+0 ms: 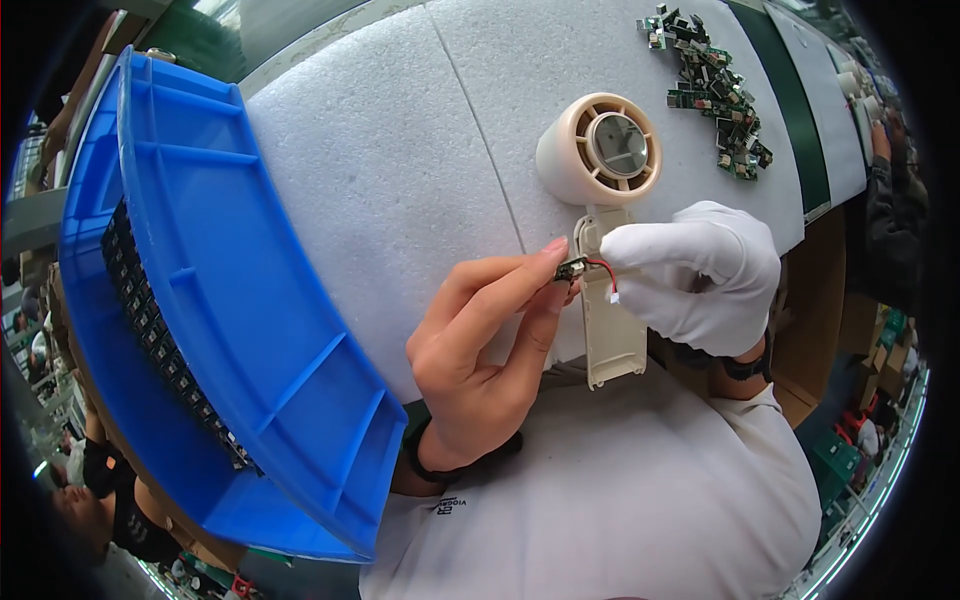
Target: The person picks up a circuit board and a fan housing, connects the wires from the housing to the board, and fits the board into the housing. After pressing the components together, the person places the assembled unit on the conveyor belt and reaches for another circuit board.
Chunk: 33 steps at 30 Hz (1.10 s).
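My left hand (485, 350) is pinching a circuit board (570, 270); whether my gloved right hand (700, 270) beside it grips anything, I can't tell.

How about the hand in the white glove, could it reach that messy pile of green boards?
Probably yes: only bare white sheet shows between the right hand and the pile of green boards, with the fan left of that path.

Green worktable (790, 105), bright strip lights (893, 488) beyond
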Available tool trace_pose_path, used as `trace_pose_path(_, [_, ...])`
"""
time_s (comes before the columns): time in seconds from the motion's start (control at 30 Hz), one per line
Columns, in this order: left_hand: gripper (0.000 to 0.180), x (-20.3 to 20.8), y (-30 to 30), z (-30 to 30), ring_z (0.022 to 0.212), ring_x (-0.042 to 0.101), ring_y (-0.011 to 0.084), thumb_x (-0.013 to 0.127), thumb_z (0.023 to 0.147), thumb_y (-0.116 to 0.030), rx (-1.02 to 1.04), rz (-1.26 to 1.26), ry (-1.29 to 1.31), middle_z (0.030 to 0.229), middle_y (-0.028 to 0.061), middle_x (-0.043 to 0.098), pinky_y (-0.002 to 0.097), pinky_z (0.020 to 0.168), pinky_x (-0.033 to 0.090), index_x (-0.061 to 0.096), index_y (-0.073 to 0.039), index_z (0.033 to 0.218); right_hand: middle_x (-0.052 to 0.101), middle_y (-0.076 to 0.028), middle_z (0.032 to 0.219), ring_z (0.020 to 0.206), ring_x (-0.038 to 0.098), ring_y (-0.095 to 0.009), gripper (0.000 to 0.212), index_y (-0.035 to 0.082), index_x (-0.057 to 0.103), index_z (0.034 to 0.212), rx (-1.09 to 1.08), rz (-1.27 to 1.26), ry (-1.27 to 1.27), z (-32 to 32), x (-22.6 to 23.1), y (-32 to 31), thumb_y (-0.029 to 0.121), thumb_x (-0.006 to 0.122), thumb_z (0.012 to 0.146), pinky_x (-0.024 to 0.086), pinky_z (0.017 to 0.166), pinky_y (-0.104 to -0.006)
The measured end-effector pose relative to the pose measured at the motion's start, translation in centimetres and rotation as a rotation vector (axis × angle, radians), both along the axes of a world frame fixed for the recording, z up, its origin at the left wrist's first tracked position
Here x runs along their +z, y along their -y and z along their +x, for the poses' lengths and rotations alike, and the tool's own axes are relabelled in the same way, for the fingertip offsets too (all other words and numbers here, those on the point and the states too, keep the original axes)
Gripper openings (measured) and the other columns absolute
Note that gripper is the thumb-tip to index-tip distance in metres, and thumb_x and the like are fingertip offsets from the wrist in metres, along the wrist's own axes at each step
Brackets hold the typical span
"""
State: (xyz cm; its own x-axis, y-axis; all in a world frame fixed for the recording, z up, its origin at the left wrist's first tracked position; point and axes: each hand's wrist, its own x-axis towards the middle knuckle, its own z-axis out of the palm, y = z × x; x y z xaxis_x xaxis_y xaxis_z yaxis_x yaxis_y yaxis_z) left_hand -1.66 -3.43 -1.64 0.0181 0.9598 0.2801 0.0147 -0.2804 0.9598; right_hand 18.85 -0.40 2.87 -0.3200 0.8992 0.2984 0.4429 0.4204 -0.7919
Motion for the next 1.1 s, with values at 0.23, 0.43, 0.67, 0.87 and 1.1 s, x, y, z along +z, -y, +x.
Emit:
trace_pose_path(0.23, [0.036, 0.5, -0.5, -0.3, 0.097, 0.072, 0.0179, 0.065, 0.093, 0.014, -0.124, -0.126, 0.181, 0.110, 0.0140, 0.067, 0.0276, 0.084, 0.061, 0.069, 0.003, 0.127, 0.052, 0.003, 0.055, 0.046, 0.048, -0.013, 0.041, 0.011, 0.078, 0.101, 0.053, 0.087, 0.089, -0.2, 0.2, -0.4, 0.002, 0.089, 0.062, 0.031, 0.048, -0.0285])
trace_pose_path(0.43, [0.037, 0.6, -0.6, -0.4, 0.098, 0.072, 0.0180, 0.065, 0.093, 0.014, -0.141, -0.140, 0.170, 0.111, 0.0141, 0.067, 0.0272, 0.086, 0.060, 0.069, 0.003, 0.128, 0.049, 0.001, 0.054, 0.047, 0.048, -0.014, 0.039, 0.011, 0.079, 0.099, 0.032, 0.180, 0.108, -0.7, 0.0, -0.7, 0.004, 0.090, 0.063, 0.030, 0.049, -0.0293])
trace_pose_path(0.67, [0.037, 0.2, -0.6, -0.2, 0.099, 0.072, 0.0184, 0.067, 0.091, 0.014, -0.103, -0.140, 0.209, 0.112, 0.0144, 0.069, 0.0277, 0.085, 0.060, 0.070, 0.002, 0.126, 0.063, -0.002, 0.065, 0.055, 0.057, -0.013, 0.024, 0.006, 0.077, 0.096, 0.032, 0.016, 0.035, -0.6, 0.0, -0.2, 0.008, 0.088, 0.075, 0.041, 0.055, -0.0268])
trace_pose_path(0.87, [0.035, -0.1, -0.6, -0.2, 0.102, 0.072, 0.0207, 0.064, 0.093, 0.015, -0.104, -0.081, 0.075, 0.118, 0.0179, 0.068, 0.0304, 0.090, 0.060, 0.068, 0.005, 0.125, 0.072, -0.004, 0.078, 0.064, 0.063, -0.008, 0.013, 0.002, 0.076, 0.095, -0.074, -0.468, -0.232, -0.7, 0.4, 0.9, 0.009, 0.083, 0.087, 0.047, 0.060, -0.0248])
trace_pose_path(1.1, [0.033, 0.1, -0.7, -0.4, 0.105, 0.072, 0.0232, 0.061, 0.095, 0.015, -0.169, -0.117, 0.130, 0.121, 0.0202, 0.067, 0.0322, 0.093, 0.060, 0.066, 0.007, 0.126, 0.073, -0.003, 0.080, 0.063, 0.061, -0.005, 0.014, 0.005, 0.076, 0.096, -0.281, 0.098, 0.124, -1.9, -0.4, 0.7, 0.003, 0.083, 0.084, 0.045, 0.057, -0.0221])
